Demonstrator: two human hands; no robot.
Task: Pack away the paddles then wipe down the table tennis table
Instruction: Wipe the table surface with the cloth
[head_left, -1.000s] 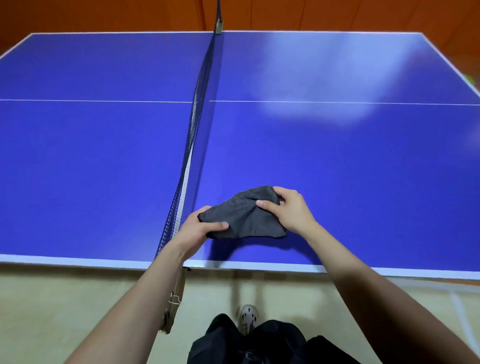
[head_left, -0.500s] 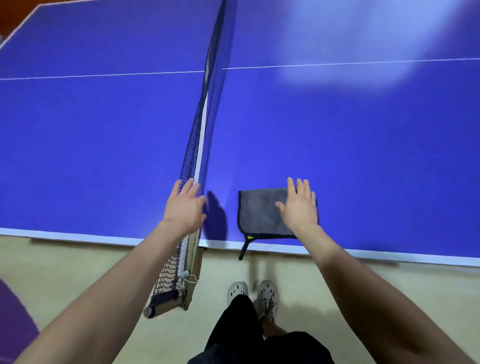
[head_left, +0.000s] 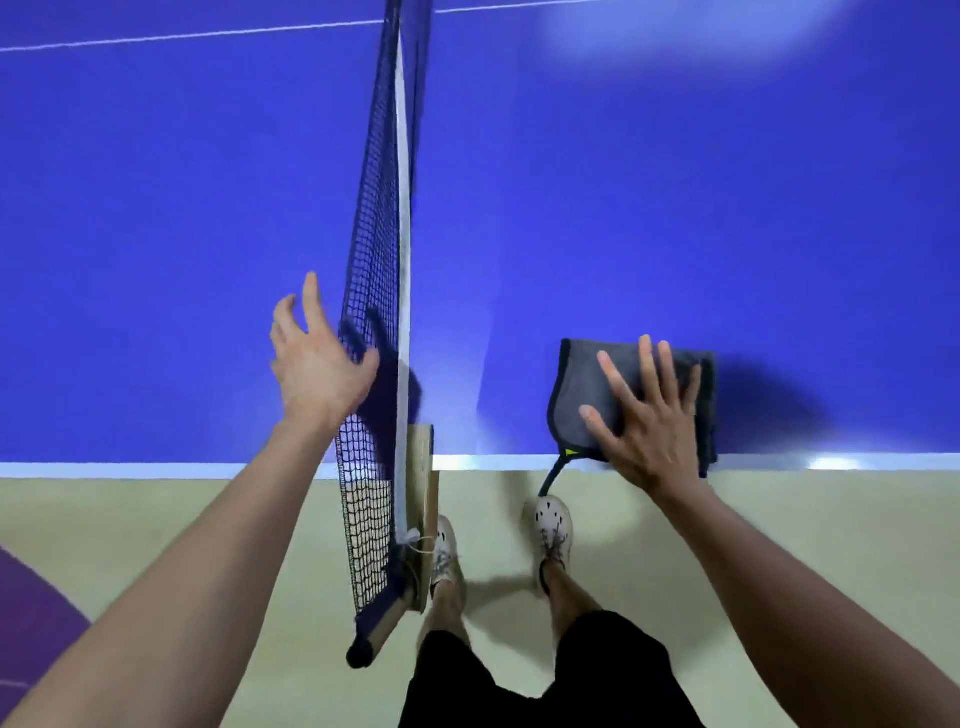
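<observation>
The blue table tennis table (head_left: 675, 218) fills the upper view. A folded grey cloth (head_left: 582, 384) lies flat at the table's near edge, right of the net, with a dark loop hanging over the rim. My right hand (head_left: 649, 421) presses on the cloth with fingers spread straight. My left hand (head_left: 317, 358) hovers over the table just left of the net, fingers loose and holding nothing. No paddles are in view.
The dark net (head_left: 384, 249) with its white top band runs away from me down the middle; its clamp and post (head_left: 421, 519) stick out past the near edge. My feet in pale shoes (head_left: 553, 525) stand on the beige floor (head_left: 779, 519) below.
Both hands first held the bunched cloth; it now lies folded flat under my right hand. My left hand let go and moved to the left side of the net. The camera tilted downward.
</observation>
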